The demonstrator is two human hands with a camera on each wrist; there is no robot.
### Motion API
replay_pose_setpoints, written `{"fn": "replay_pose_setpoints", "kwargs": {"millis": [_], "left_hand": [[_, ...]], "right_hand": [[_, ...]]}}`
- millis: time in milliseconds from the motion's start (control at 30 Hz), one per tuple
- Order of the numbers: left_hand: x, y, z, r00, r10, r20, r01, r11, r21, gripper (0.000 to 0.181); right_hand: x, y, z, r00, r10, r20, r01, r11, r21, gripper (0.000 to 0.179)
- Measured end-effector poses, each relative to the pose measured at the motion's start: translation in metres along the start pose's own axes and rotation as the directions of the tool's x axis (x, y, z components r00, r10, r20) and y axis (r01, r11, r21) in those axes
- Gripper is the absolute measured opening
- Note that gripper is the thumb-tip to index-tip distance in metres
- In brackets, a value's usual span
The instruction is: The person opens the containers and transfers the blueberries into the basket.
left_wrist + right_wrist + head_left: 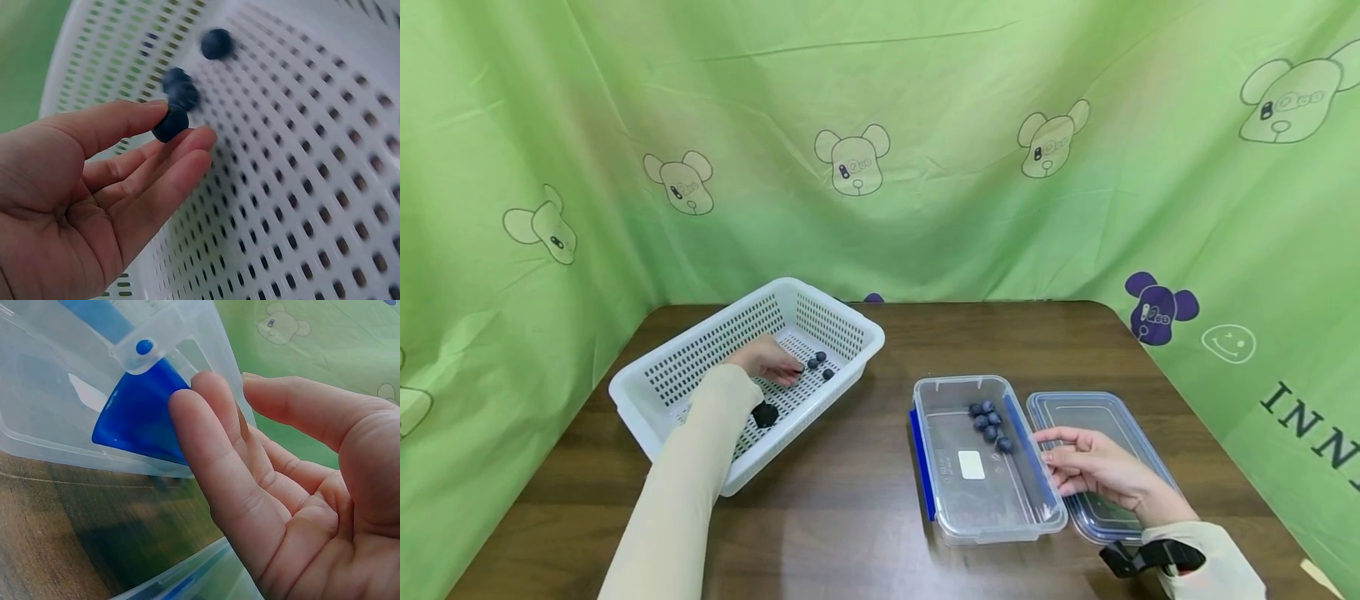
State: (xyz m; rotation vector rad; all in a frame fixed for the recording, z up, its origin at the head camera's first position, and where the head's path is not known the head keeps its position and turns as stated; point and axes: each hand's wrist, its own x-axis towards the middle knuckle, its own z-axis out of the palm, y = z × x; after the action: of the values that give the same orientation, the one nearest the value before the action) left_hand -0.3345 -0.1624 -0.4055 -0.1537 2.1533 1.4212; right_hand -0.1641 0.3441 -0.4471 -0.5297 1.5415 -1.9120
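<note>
My left hand [771, 360] reaches into a white perforated plastic basket [797, 440]. Between thumb and fingers it pinches a blueberry [170, 123], plain to see in the left wrist view. Just beyond lie a few loose blueberries [217, 44] on the basket floor. To the right stands a clear plastic container [958, 508] without its lid, holding several blueberries [990, 432]. My right hand [1093, 467] is at that container's right side, fingers extended against a blue latch [140, 419] and thumb near the rim.
A clear lid [1120, 417] with a blue edge lies right of the container, partly under the right hand. Another blue latch [922, 467] hangs on the container's left side. The brown wooden table [842, 517] ends at a green printed curtain [955, 225].
</note>
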Motion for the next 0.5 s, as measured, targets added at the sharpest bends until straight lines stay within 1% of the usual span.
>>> {"fn": "replay_pose_setpoints", "kwargs": {"millis": [100, 233, 300, 367, 433, 500], "left_hand": [[0.002, -0.004, 0.002, 1.000, -0.023, -0.012, 0.023, 0.998, 0.055, 0.009], [0.001, -0.002, 0.002, 0.999, -0.015, -0.034, 0.018, 0.994, 0.108, 0.012], [0.000, -0.001, 0.000, 0.999, 0.001, -0.032, 0.003, 0.992, 0.125, 0.013], [-0.002, 0.000, -0.002, 0.999, 0.025, -0.045, -0.019, 0.992, 0.127, 0.013], [-0.003, 0.003, -0.004, 0.996, 0.056, -0.067, -0.050, 0.994, 0.096, 0.013], [-0.005, 0.009, -0.006, 0.991, 0.105, -0.082, -0.101, 0.993, 0.056, 0.017]], "right_hand": [[0.000, 0.000, 0.000, 1.000, 0.002, -0.003, -0.002, 1.000, -0.002, 0.040], [0.000, 0.000, 0.000, 1.000, 0.002, -0.002, -0.002, 1.000, 0.000, 0.040], [0.001, 0.000, 0.000, 1.000, 0.000, -0.002, 0.000, 1.000, 0.001, 0.039], [0.001, 0.000, 0.000, 1.000, 0.001, -0.003, -0.001, 1.000, 0.002, 0.039], [0.001, -0.001, 0.001, 1.000, 0.002, -0.004, -0.002, 1.000, 0.002, 0.039], [0.001, -0.001, 0.001, 1.000, 0.004, -0.007, -0.004, 1.000, 0.003, 0.039]]}}
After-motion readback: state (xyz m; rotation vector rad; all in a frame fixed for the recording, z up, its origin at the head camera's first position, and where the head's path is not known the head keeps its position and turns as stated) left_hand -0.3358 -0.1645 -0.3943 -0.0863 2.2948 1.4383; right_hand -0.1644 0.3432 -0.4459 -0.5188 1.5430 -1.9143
